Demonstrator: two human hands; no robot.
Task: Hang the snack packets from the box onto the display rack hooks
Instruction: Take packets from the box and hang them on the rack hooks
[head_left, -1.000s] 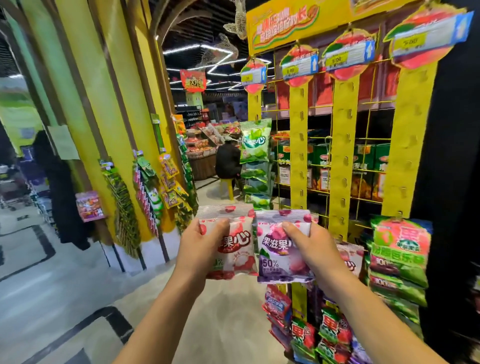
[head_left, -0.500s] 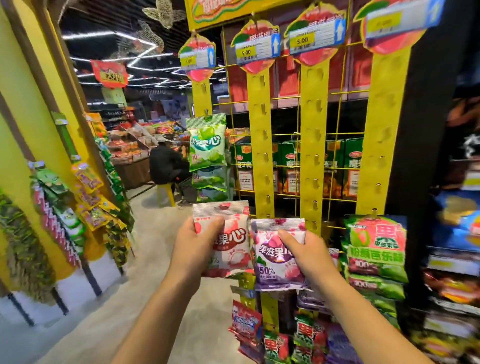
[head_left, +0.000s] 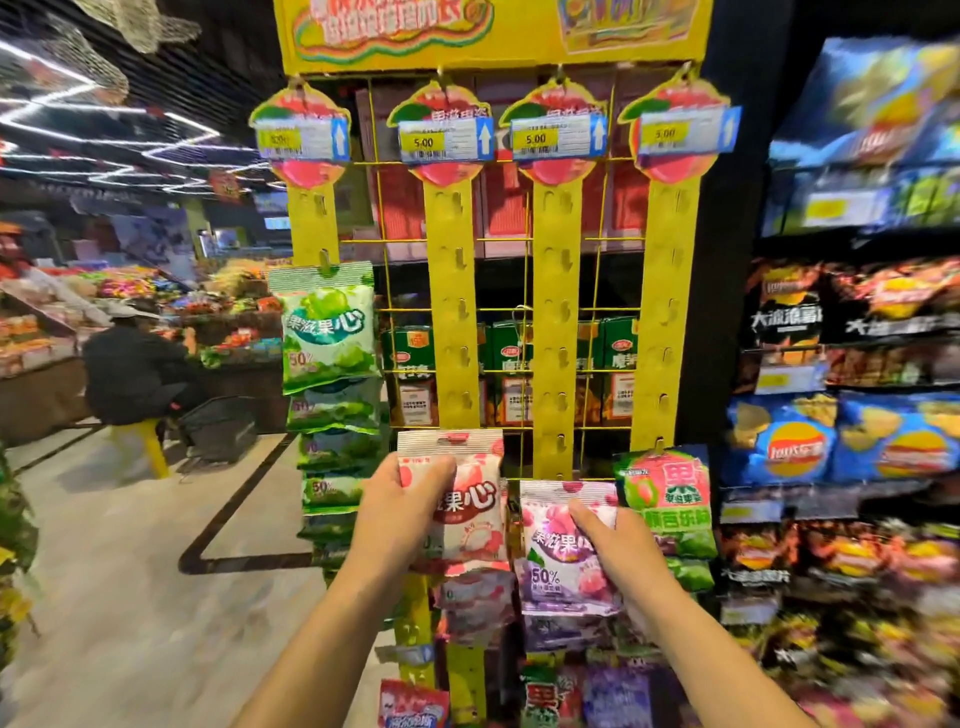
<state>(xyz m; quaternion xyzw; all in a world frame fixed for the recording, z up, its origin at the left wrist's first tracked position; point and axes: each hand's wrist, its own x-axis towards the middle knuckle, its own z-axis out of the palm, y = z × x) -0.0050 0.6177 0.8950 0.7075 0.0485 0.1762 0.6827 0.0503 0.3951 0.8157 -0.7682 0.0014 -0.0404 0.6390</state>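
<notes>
The display rack (head_left: 613, 332) is a yellow wire grid carrying four flat card strips with hooks. The glossy pink packet (head_left: 475, 501), crimped along its top, lies over the lower part of the second strip (head_left: 451, 312), and the left hand (head_left: 400, 512) grips its left edge. Just beside it and lower, the shiny purple packet (head_left: 558, 569) is pinched by the right hand's (head_left: 631, 553) fingers (head_left: 587, 515) below the third strip.

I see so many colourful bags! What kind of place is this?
Probably a supermarket or snack shop: price tags marked 5.00 top the yellow display rack, chip bags fill the shelves beside it, and green snack packets hang from it.
</notes>
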